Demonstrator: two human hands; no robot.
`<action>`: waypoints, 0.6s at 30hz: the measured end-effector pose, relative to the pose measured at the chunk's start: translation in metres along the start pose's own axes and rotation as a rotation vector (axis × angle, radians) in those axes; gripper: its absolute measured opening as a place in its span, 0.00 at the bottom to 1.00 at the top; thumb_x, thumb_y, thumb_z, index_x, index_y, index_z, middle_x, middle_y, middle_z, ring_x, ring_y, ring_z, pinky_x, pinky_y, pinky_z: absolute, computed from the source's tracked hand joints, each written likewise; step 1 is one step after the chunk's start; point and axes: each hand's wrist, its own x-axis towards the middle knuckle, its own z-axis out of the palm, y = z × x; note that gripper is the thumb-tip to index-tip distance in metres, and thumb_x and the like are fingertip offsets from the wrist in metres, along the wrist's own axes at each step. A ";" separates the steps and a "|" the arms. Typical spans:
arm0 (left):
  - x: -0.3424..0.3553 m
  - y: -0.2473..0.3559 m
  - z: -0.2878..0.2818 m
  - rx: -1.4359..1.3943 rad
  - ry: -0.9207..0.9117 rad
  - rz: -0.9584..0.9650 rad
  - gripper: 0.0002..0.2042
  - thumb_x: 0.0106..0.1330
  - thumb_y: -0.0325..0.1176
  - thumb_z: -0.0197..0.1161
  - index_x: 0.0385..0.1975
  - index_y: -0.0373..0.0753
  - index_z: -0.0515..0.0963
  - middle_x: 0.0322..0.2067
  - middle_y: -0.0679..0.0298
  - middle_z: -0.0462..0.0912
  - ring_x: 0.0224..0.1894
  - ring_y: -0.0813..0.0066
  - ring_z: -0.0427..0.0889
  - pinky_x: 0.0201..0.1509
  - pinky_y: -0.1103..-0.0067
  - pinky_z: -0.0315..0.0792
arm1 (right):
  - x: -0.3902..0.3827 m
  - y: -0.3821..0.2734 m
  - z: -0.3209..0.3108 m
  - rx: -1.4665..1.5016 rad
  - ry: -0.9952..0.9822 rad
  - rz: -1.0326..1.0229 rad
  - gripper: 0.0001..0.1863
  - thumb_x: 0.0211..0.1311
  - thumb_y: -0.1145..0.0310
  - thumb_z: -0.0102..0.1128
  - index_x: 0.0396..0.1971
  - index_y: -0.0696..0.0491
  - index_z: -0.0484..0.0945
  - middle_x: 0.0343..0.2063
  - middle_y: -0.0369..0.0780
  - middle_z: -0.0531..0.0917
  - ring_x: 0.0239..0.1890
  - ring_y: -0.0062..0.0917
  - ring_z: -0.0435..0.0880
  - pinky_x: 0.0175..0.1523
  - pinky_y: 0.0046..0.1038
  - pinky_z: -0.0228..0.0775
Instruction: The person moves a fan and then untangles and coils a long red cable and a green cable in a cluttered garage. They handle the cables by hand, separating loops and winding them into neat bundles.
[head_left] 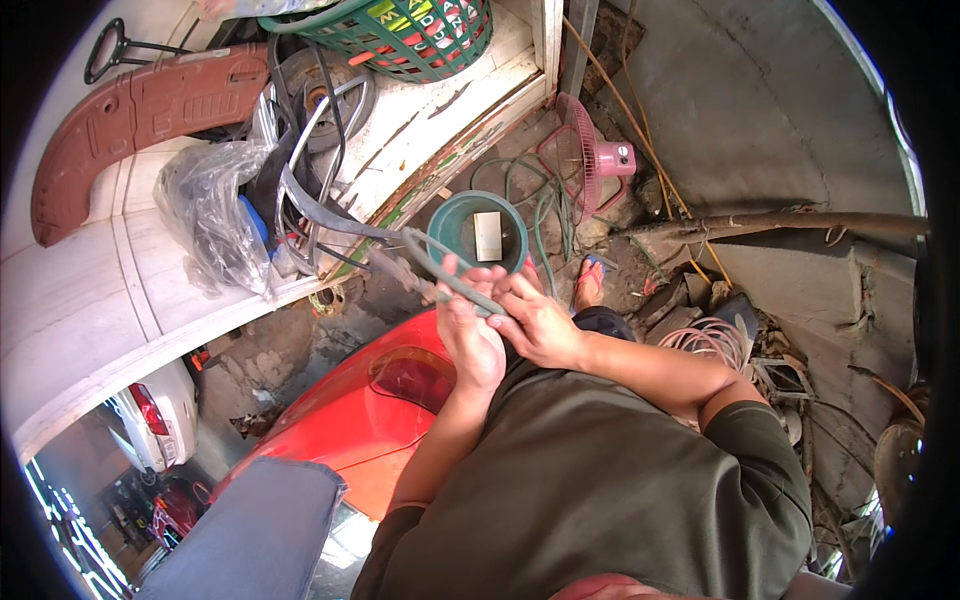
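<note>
My left hand (470, 335) is wrapped around a grey-green strap (450, 275), thumb up, fingers shut on it. The strap runs out to the left of my grip toward a tangle of metal bars (320, 195) and a plastic bag (210, 215) on a white ledge (90, 300). My right hand (535, 320) sits just beside the left, touching it, fingers pinched on the same strap. Just beyond both hands a green bucket (450, 215) stands on the ground. Farther right lies a pink fan (590, 160). Below my grip a red car (370, 410) shows.
</note>
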 end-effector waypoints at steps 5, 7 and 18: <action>-0.008 -0.007 -0.005 0.338 0.069 0.035 0.22 0.82 0.38 0.49 0.68 0.29 0.63 0.63 0.50 0.74 0.65 0.57 0.75 0.77 0.59 0.57 | 0.008 -0.008 0.006 -0.083 -0.055 0.047 0.17 0.70 0.67 0.60 0.53 0.59 0.73 0.50 0.51 0.72 0.43 0.54 0.83 0.49 0.51 0.79; -0.011 -0.009 -0.013 0.178 0.104 -0.055 0.17 0.82 0.43 0.49 0.54 0.33 0.71 0.49 0.52 0.81 0.64 0.57 0.76 0.74 0.57 0.61 | 0.010 -0.014 0.008 -0.085 -0.051 0.072 0.18 0.69 0.67 0.60 0.55 0.58 0.72 0.52 0.50 0.72 0.45 0.54 0.83 0.51 0.50 0.80; 0.061 0.181 -0.113 -0.199 0.106 0.061 0.20 0.80 0.58 0.45 0.45 0.49 0.74 0.16 0.78 0.58 0.12 0.88 0.52 0.17 0.85 0.54 | -0.139 0.136 -0.108 -0.293 -0.533 0.226 0.25 0.73 0.46 0.55 0.33 0.57 0.74 0.28 0.53 0.80 0.35 0.55 0.81 0.41 0.49 0.73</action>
